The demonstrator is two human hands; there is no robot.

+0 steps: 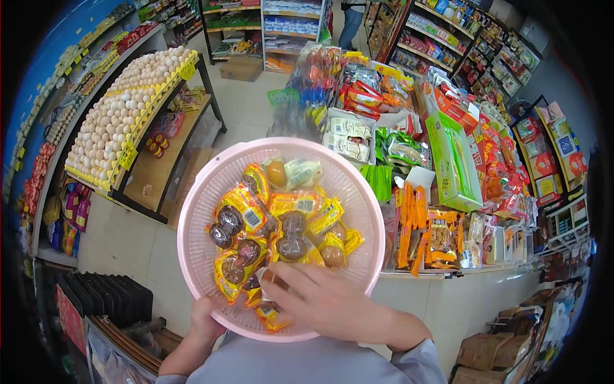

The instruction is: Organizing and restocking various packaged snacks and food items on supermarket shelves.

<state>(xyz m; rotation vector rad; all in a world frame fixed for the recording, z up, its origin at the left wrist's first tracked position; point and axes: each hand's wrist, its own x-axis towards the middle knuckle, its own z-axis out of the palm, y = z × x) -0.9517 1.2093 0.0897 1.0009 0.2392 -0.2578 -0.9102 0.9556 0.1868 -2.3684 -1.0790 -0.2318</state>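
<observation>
A round pink plastic basket with slotted sides is held in front of my body. My left hand grips its rim at the lower left. Inside lie several vacuum-packed brown eggs in yellow and red wrappers, some dark, some lighter. Toward the basket's far side are a tan packed egg and a pale, whitish packet. My right hand reaches over the near rim, its fingers around a brown egg in a clear wrapper. The palm side and part of that egg are hidden.
On the left, a slanted rack carries yellow trays of eggs. A display table to the right holds packaged snacks and a green box. Black crates stand lower left, cardboard boxes lower right. A person's leg shows far back.
</observation>
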